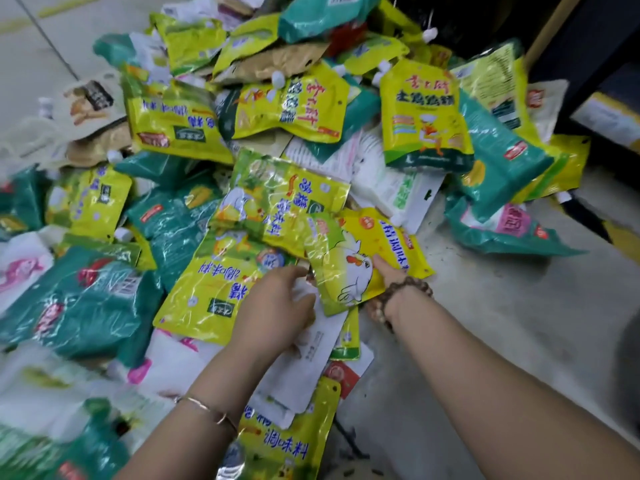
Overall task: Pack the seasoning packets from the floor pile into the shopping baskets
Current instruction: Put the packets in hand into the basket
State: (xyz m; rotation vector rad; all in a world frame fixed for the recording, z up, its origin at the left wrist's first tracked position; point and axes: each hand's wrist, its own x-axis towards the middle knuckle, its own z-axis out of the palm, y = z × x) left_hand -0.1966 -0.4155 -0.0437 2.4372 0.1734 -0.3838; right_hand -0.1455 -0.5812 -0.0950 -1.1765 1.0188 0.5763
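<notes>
Floor pile [173,216]: yellow, green and white seasoning packets, heaped to the left of and ahead of both hands.
Left hand [277,299]: fingers curled round the upper edge of a white packet [308,355].
Chicken packet [349,268]: yellow, between the hands; long axis runs from near-left to far-right.
Right hand [384,273]: nearer to it; one digit on top, the rest hidden beneath, gripping it.
Baskets: none in view.

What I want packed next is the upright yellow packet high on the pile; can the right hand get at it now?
Probably not yet: the right hand grips the chicken packet at the pile's near edge. The upright yellow packet lies uncovered on top; nothing else blocks it.
</notes>
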